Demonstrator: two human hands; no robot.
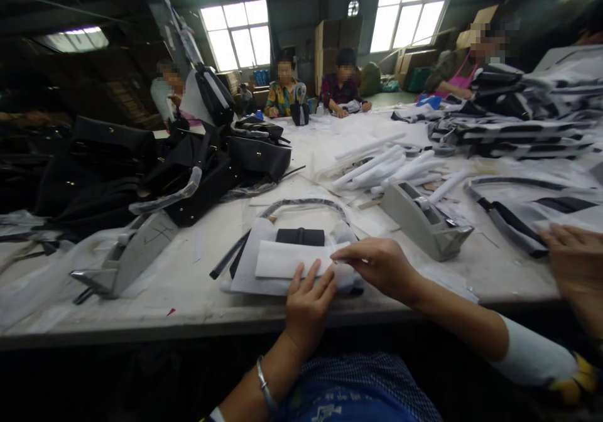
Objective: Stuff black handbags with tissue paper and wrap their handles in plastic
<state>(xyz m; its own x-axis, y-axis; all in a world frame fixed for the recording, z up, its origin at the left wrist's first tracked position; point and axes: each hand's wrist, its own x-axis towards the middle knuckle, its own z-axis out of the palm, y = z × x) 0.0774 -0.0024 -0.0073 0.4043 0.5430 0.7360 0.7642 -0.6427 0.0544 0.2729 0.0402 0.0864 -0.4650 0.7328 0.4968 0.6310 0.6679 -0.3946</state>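
So, probably wrapping: left hand spread wide on white paper over the bag, right hand bunched narrow, can't tell if gripping; next likely needs steadiness.

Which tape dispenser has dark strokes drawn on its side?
The tape dispenser at left, in front of the black bags: dark strokes cross its visible side. The other dispenser, just beyond the right hand, shows none.

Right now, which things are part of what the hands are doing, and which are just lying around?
Part of it:
black bag, partly covered
white sheet, under the left hand, right hand near its edge
maybe the grey tape dispenser nearby

Seemingly just lying around:
pile of black bags
white rolls
pink scrap
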